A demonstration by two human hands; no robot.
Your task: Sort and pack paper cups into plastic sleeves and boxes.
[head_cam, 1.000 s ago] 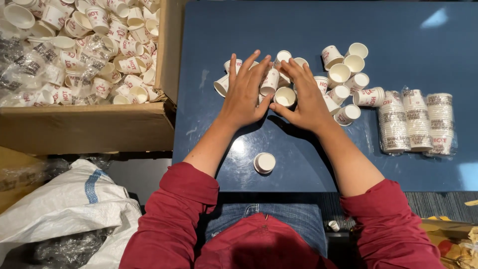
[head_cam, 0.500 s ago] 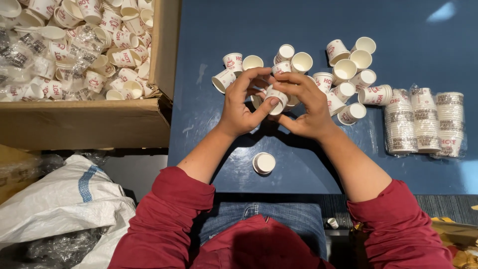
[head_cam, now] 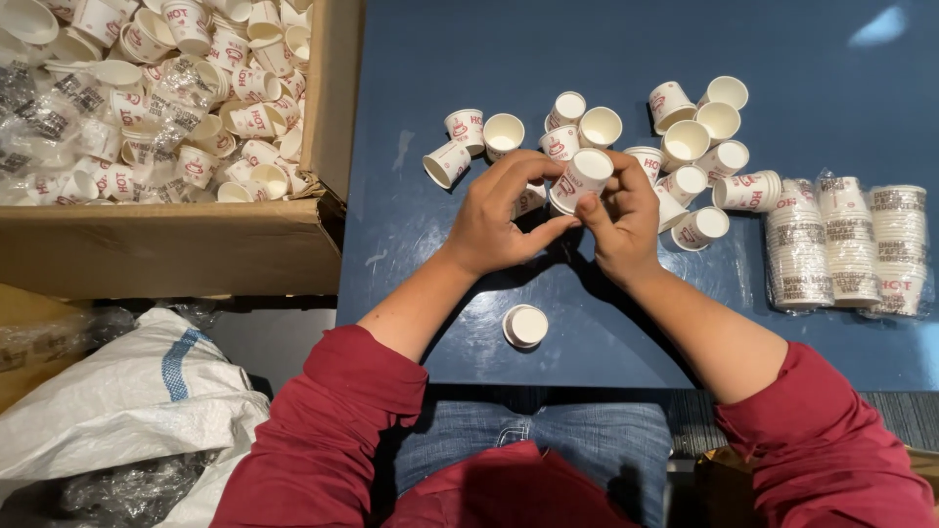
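Observation:
Small white paper cups with red print lie scattered on a dark blue table (head_cam: 489,293). My left hand (head_cam: 499,215) and my right hand (head_cam: 621,217) meet over the middle of the pile and together hold a short nested stack of cups (head_cam: 579,180), tilted on its side with its mouth facing up and right. Another cup (head_cam: 528,200) shows under my left fingers. One cup (head_cam: 526,326) stands alone near the front edge, between my forearms. Both sleeves are dark red.
A big cardboard box (head_cam: 176,244) full of loose cups and clear wrap stands to the left. Wrapped stacks of cups (head_cam: 846,244) lie at the right. Loose cups (head_cam: 685,142) spread behind my hands. A white sack (head_cam: 127,401) lies at lower left.
My hands were spread flat over the loose cups a second ago. They have since closed, drawn together and lifted a nested stack of cups from the pile.

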